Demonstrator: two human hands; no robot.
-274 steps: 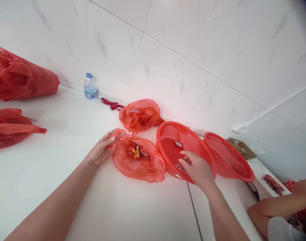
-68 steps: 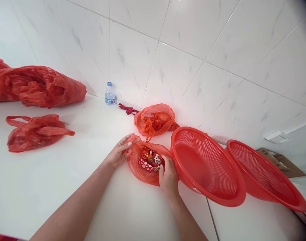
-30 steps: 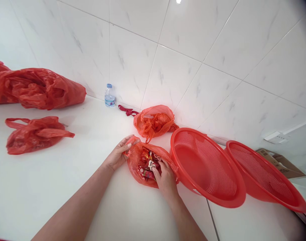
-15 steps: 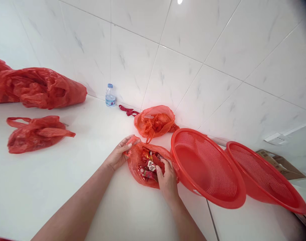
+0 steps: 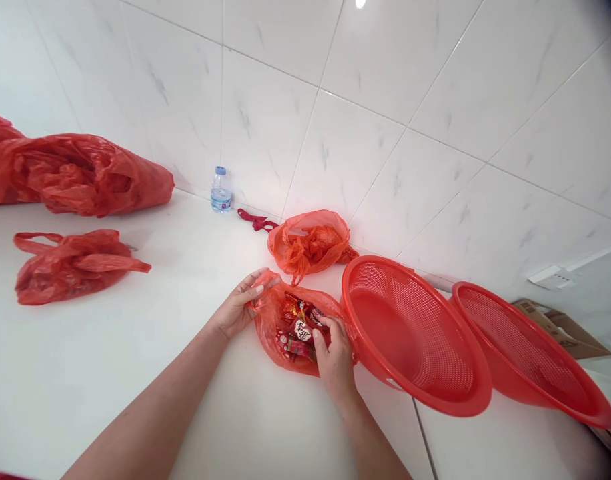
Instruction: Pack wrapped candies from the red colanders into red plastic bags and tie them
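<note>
A red plastic bag lies open-mouthed on the white table, holding several small wrapped sweets in red and gold wrappers, one with a white printed label. My left hand pinches the bag's upper left edge between thumb and fingers. Inside the right part of the mouth is my right hand, palm down, with curled fingers and thumb on a red wrapped sweet; the hand partly hides it. Touching the bag's far side is another red bag, crumpled and gaping.
Two red perforated baskets stand to the right. A small water bottle and a dark red ribbon sit by the tiled wall. On the left lie a tied red bag and larger red bundles. A cardboard box is far right.
My right fingers have shifted slightly among the sweets, and the red wrapper beneath them sits a little differently. My left hand keeps its hold on the bag's edge.
</note>
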